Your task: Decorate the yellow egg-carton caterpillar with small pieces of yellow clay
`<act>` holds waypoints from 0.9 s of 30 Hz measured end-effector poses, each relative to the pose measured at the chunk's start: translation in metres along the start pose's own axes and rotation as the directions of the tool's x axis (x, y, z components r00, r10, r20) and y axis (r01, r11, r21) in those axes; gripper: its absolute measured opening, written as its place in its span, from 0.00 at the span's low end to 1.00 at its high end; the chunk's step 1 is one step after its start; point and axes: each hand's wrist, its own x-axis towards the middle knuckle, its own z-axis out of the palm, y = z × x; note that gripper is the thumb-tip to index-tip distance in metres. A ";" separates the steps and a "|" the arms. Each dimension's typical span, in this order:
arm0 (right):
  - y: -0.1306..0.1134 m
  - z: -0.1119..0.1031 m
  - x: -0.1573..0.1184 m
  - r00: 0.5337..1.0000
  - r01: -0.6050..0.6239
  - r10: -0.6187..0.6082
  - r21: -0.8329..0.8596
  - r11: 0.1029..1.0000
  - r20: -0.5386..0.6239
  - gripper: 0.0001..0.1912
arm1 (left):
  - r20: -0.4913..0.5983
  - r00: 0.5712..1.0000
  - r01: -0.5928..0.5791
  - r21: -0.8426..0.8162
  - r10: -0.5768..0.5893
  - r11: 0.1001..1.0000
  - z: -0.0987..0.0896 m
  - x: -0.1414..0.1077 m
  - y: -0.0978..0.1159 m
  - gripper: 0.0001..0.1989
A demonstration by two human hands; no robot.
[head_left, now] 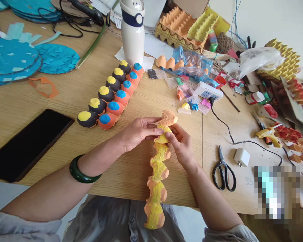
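A long strip of egg carton cups (158, 183), orange with yellow clay pressed along it, runs from my fingers down past the table's front edge. My left hand (141, 132) pinches the strip near its far end, thumb on the yellow clay. On the other side my right hand (180, 144) grips the same part, its thumb also against the clay. The end cup (168, 117) above my fingers shows bare orange. Beyond my left hand lie a row of black cups with yellow tops (98, 105) and a row of orange-red cups with blue tops (115, 107).
A black phone (30, 144) lies at the left, scissors (223, 171) and a white charger (241, 157) at the right. Small clay bags (189, 97) and a power strip (208, 91) sit ahead. A white bottle (133, 37) and stacked egg trays (181, 30) stand farther back.
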 end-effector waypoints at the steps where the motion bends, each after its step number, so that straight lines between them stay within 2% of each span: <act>1: 0.000 0.000 0.000 1.000 -0.010 0.010 0.011 1.000 0.002 0.25 | -0.004 1.000 -0.005 0.014 0.005 1.000 0.000 0.000 0.000 0.30; 4: -0.002 -0.002 0.000 0.999 -0.040 0.041 0.043 0.998 -0.008 0.24 | 0.034 0.999 -0.036 0.023 0.035 0.999 -0.001 0.001 -0.002 0.26; 7: -0.004 -0.005 0.001 0.998 -0.044 0.046 0.054 0.998 -0.049 0.23 | 0.133 0.989 -0.055 -0.039 0.060 0.998 -0.001 0.002 -0.002 0.18; 9: -0.005 -0.006 0.001 0.997 -0.039 0.043 0.059 0.997 -0.064 0.23 | 0.175 0.982 -0.054 -0.088 0.069 0.995 -0.001 0.003 -0.002 0.16; 13: -0.006 -0.006 0.002 0.997 -0.042 0.046 0.067 0.997 -0.067 0.22 | 0.194 0.979 -0.049 -0.116 0.071 0.992 -0.003 0.005 -0.003 0.15; 21: -0.003 -0.006 0.003 0.988 -0.004 -0.003 -0.046 0.999 -0.153 0.27 | 0.250 0.966 -0.066 0.008 0.062 0.998 -0.002 0.000 0.000 0.14; 27: -0.001 -0.007 0.004 0.970 0.041 -0.060 -0.084 0.996 -0.237 0.25 | 0.238 0.968 -0.124 0.181 0.079 0.976 0.008 -0.011 0.004 0.21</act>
